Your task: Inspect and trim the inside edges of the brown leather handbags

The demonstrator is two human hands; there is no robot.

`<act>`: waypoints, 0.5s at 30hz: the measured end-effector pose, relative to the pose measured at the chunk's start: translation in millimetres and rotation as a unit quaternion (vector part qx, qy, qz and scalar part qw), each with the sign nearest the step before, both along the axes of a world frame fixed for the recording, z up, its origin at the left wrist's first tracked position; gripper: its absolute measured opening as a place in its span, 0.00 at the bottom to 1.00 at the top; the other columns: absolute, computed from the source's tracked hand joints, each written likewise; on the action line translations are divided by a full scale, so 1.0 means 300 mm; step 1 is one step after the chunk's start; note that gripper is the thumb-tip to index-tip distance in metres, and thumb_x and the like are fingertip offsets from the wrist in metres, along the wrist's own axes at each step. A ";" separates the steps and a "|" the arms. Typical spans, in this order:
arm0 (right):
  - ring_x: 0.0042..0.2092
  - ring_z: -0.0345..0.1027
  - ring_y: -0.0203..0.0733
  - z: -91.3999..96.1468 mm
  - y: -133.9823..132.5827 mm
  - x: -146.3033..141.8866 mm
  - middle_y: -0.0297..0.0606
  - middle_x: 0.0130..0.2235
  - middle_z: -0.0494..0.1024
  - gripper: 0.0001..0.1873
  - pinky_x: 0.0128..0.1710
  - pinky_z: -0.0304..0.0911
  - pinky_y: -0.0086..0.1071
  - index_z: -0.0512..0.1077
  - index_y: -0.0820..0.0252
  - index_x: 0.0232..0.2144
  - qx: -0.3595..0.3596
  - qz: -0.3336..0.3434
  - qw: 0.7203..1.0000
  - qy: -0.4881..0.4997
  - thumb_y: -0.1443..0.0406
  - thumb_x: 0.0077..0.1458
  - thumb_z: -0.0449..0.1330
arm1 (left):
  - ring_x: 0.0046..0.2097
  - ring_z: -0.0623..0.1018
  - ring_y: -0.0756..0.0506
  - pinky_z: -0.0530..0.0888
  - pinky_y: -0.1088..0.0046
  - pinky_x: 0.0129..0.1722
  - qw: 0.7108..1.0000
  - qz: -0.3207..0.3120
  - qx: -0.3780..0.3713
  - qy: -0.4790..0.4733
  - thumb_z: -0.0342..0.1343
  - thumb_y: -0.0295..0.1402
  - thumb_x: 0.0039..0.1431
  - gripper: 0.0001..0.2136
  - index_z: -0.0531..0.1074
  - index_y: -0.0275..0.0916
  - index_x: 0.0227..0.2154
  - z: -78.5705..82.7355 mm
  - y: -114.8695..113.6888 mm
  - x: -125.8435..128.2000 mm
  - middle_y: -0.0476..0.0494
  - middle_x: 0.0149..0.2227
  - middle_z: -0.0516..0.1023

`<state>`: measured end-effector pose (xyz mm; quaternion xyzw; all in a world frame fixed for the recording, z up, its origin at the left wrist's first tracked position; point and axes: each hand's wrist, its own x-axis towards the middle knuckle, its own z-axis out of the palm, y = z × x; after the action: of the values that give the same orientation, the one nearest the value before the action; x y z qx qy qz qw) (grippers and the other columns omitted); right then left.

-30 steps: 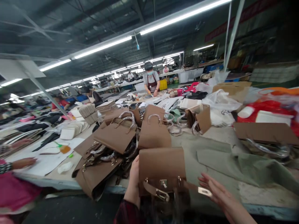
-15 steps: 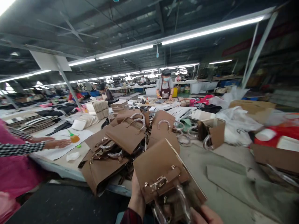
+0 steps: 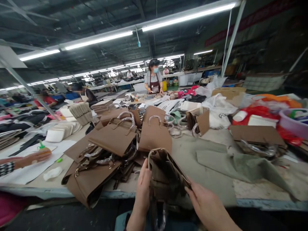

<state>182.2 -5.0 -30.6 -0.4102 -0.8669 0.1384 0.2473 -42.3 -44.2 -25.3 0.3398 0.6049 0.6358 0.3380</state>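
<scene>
I hold a brown leather handbag (image 3: 163,175) at the near table edge, turned so its open mouth faces me. My left hand (image 3: 142,189) grips its left side. My right hand (image 3: 204,205) grips its right side near the bottom. A plastic-wrapped handle (image 3: 158,218) hangs below the bag. Right behind it lies a pile of matching brown handbags (image 3: 113,144) with wrapped handles.
Grey-green cloth (image 3: 216,160) covers the table to the right. Cardboard (image 3: 257,134), white bags (image 3: 218,109) and a purple tub (image 3: 292,122) sit at the far right. A co-worker's hand (image 3: 33,157) rests on white paper at left. A person in an apron (image 3: 154,80) stands across the table.
I turned the handbag from its clasp side facing me to its open mouth facing me. My right hand moved from the strap to the bag's right side.
</scene>
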 end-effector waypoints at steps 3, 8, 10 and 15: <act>0.45 0.74 0.46 -0.019 0.005 -0.024 0.48 0.48 0.76 0.22 0.46 0.70 0.39 0.64 0.66 0.55 -0.065 0.005 0.998 0.023 0.62 0.65 0.43 | 0.64 0.58 0.36 0.60 0.57 0.61 0.981 -0.033 -0.050 0.186 0.63 0.40 0.49 0.42 0.50 0.38 0.64 0.009 -0.063 0.074 0.35 0.64 0.56; 0.47 0.73 0.45 0.003 0.034 0.009 0.45 0.47 0.77 0.21 0.47 0.69 0.37 0.64 0.63 0.56 -0.115 -0.015 0.991 0.066 0.63 0.65 0.45 | 0.55 0.71 0.37 0.70 0.56 0.54 0.940 -0.059 -0.076 0.327 0.56 0.29 0.53 0.29 0.60 0.38 0.59 0.009 -0.046 0.105 0.35 0.54 0.72; 0.46 0.73 0.45 0.011 0.037 0.048 0.44 0.46 0.78 0.20 0.46 0.69 0.37 0.65 0.61 0.55 -0.126 -0.023 0.989 0.073 0.63 0.64 0.45 | 0.54 0.73 0.40 0.71 0.60 0.53 0.926 -0.097 -0.039 0.363 0.52 0.26 0.55 0.23 0.66 0.40 0.55 0.035 -0.020 0.090 0.40 0.52 0.74; 0.49 0.71 0.45 0.028 -0.024 0.160 0.47 0.49 0.75 0.22 0.48 0.66 0.35 0.63 0.63 0.57 -0.165 -0.002 0.983 0.079 0.61 0.64 0.46 | 0.56 0.71 0.45 0.68 0.66 0.56 0.889 -0.206 0.008 0.408 0.49 0.22 0.54 0.24 0.67 0.44 0.54 0.112 0.032 0.020 0.46 0.54 0.73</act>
<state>230.2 -12.1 -22.1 -0.4348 -0.8089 0.3112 0.2446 -36.3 -34.7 8.4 0.6891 0.6008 0.3621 0.1817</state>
